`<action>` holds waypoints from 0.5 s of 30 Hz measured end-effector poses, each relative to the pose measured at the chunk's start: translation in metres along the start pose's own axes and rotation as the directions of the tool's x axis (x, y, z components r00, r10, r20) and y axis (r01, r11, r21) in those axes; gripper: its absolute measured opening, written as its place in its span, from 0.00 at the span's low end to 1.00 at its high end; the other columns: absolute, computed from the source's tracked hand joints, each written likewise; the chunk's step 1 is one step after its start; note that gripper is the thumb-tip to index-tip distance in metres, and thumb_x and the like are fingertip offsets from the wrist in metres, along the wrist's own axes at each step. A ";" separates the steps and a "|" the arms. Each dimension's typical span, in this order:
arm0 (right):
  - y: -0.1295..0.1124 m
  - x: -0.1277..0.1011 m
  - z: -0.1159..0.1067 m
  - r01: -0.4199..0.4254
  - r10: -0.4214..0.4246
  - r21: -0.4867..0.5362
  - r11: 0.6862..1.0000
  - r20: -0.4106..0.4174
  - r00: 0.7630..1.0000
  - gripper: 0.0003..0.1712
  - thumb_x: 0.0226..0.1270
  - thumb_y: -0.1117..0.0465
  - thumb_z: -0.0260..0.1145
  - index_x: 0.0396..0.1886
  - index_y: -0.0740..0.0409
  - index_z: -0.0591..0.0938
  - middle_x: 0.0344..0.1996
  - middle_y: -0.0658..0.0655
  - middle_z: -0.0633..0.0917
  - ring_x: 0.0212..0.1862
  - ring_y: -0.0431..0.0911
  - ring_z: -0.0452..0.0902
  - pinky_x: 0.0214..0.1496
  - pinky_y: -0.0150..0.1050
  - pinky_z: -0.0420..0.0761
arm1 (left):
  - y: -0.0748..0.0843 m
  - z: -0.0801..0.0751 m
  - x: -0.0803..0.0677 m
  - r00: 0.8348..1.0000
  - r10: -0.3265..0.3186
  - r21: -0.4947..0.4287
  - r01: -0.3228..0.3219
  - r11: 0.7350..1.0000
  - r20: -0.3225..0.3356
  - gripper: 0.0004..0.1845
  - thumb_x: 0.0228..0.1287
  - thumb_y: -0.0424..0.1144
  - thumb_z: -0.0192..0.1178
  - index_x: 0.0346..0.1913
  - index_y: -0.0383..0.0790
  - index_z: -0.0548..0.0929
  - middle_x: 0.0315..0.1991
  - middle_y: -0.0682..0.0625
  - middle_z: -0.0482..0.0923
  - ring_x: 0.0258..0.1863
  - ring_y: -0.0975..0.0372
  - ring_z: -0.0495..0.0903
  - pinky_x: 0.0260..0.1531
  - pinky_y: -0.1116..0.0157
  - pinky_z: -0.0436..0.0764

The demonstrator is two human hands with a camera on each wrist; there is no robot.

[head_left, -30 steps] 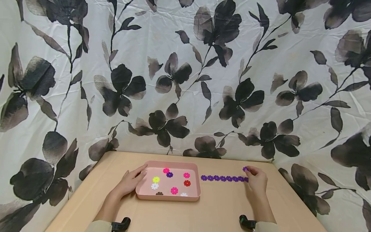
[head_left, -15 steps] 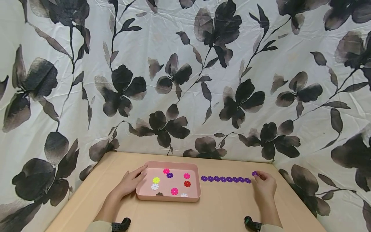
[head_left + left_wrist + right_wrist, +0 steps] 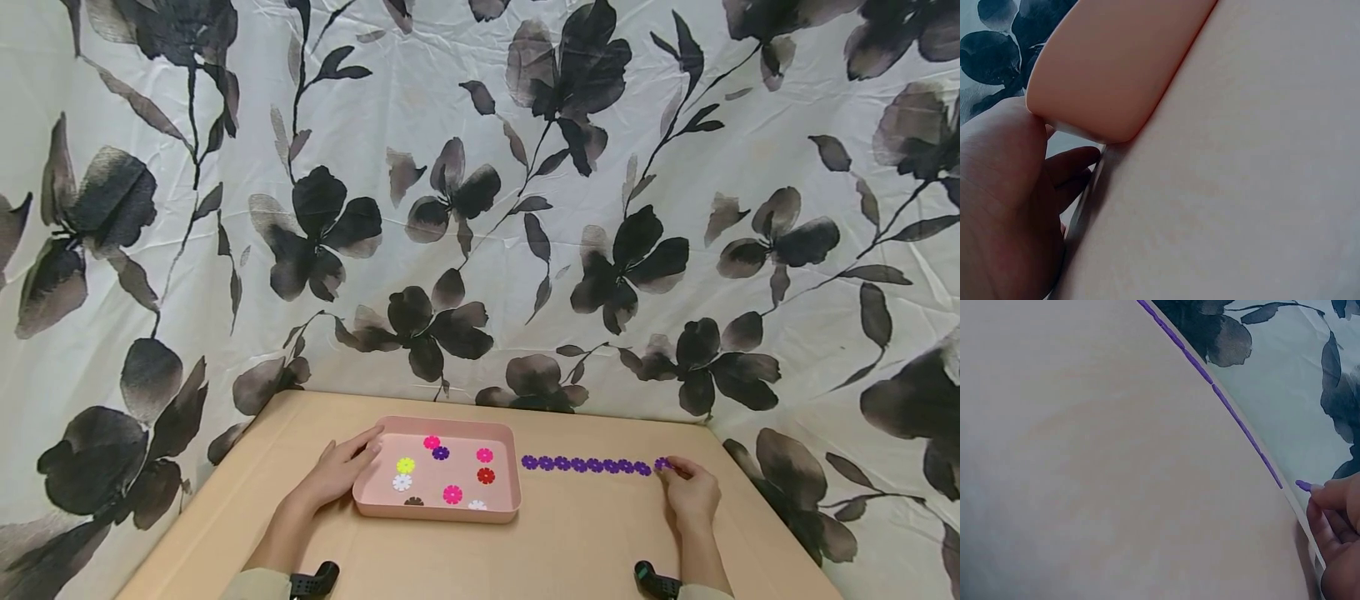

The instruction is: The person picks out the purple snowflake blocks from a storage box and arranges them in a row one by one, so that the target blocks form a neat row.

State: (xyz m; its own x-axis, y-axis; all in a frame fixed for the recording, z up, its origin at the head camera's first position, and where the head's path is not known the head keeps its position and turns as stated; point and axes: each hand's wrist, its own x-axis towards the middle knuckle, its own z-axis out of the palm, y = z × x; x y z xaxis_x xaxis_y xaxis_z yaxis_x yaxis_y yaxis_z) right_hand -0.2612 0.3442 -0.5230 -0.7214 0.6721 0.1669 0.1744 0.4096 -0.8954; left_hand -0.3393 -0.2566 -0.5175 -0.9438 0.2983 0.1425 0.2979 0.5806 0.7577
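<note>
The right hand (image 3: 692, 492) rests on the bench (image 3: 570, 550) and pinches a purple flower disc (image 3: 662, 463) between thumb and fingertips, holding it low at the outer end of a row of purple discs (image 3: 585, 464). In the right wrist view the same disc (image 3: 1303, 485) sits at the fingertips (image 3: 1329, 495), just beyond the last piece of the row (image 3: 1210, 384), with a small gap showing between them. Held flat and in line with the others, the disc looks set to lengthen the row, which runs from this hand toward the tray.

The left hand (image 3: 339, 469) lies with its fingers spread and fairly straight against the near-left corner of a pink tray (image 3: 510, 475); it touches the rim and curls around nothing. The left wrist view shows the palm (image 3: 1004, 206) against the tray's rounded corner (image 3: 1110, 69), likely steadying it so it does not slide.

Inside the tray, just beyond the left fingertips, lie loose discs: pink (image 3: 431, 442), purple (image 3: 441, 453), yellow (image 3: 406, 465), white (image 3: 402, 482), red (image 3: 486, 476) and a few more. Only purple ones lie outside, which suggests sorting by colour. A cloth printed with black flowers (image 3: 480, 208) hangs behind the bench.
</note>
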 end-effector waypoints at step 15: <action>0.001 -0.001 0.001 0.102 -0.105 -0.168 0.980 -0.013 0.994 0.13 0.72 0.68 0.66 0.51 0.71 0.86 0.48 0.74 0.86 0.52 0.66 0.78 0.56 0.61 0.75 | 0.001 0.000 -0.001 1.000 0.010 0.014 -0.010 1.000 -0.002 0.30 0.84 0.53 0.48 0.80 0.45 0.66 0.80 0.43 0.63 0.80 0.41 0.60 0.77 0.29 0.31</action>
State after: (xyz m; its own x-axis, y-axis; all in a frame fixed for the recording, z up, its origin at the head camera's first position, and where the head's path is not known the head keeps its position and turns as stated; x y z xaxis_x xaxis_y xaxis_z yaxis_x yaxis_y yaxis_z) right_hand -0.2607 0.3434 -0.5249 -0.7273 0.6330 0.2654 0.2106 0.5737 -0.7915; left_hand -0.3379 -0.2567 -0.5170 -0.9411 0.3025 0.1510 0.3090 0.5881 0.7475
